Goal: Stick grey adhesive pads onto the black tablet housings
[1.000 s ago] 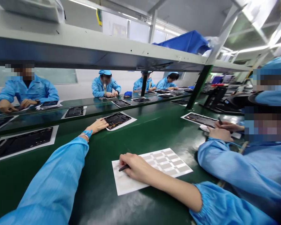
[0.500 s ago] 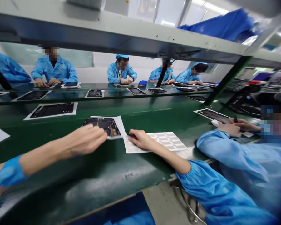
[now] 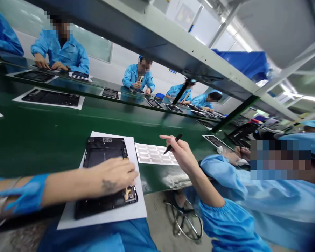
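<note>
An opened black tablet (image 3: 105,148), circuit parts showing along its right side, lies on a white paper sheet (image 3: 140,210) close to me, at the table's near edge. Across it reaches my left hand (image 3: 120,173), slightly blurred, its fingers loosely bent over the tablet's right side; its fingertips are partly hidden, and I see nothing held in it. My right hand (image 3: 178,150) is raised, closed on a slim black pointed tool (image 3: 173,144) like a pen, with the index finger stretched left. Below and behind it lies a sheet of pale rectangular labels (image 3: 153,154).
A co-worker in a blue coat (image 3: 233,178) sits close on my right, hands on a tablet. More co-workers sit across the green table (image 3: 115,117). Other opened tablets (image 3: 51,97) lie on paper along it. A shelf beam (image 3: 173,42) crosses overhead.
The tablet and its paper have come toward me, with my left hand now over the tablet. My right hand has lifted off the label sheet with the black tool. The view has tilted.
</note>
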Motion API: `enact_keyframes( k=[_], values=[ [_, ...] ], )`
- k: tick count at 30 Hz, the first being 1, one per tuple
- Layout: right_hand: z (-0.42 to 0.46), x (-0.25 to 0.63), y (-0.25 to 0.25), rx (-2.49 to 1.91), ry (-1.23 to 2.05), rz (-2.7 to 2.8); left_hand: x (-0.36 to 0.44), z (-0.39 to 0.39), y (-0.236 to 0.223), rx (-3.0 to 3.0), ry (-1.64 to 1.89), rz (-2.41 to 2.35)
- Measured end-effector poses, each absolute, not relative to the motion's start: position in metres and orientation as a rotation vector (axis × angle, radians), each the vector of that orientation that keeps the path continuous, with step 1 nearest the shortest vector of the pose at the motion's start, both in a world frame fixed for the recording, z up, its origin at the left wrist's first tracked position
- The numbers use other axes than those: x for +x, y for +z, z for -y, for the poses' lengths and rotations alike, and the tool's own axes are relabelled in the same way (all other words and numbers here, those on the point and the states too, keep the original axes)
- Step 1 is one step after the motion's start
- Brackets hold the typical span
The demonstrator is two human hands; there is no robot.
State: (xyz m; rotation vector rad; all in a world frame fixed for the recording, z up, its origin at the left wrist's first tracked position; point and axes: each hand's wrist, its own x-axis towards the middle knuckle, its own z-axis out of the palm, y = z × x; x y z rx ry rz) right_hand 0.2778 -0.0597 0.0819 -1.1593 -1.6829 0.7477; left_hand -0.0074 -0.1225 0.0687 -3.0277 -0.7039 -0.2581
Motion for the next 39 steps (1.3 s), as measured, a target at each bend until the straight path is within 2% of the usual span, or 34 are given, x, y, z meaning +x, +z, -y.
enact_keyframes(
  k=[4,8,14,19,35,39],
  values=[
    [0.063,0.285,0.083,-1.206,1.043,1.614,0.007,0.054,0.063,-3.137,-0.224,0.533],
    [0.062,0.286,0.069,-1.272,1.315,1.548,0.011,0.031,0.051,-3.312,-0.070,0.499],
    [0.055,0.283,0.052,-1.356,1.245,1.566,0.010,0.034,0.039,-3.364,-0.183,0.555],
    [0.048,0.283,0.058,-1.434,1.362,1.584,0.013,0.032,0.027,-3.394,-0.366,0.538],
    [0.036,0.274,0.075,-1.544,1.484,1.601,0.019,0.033,0.026,-3.385,-0.383,0.558],
    [0.036,0.272,0.072,-1.543,1.427,1.648,0.019,0.033,0.029,-3.369,-0.386,0.548]
  ],
)
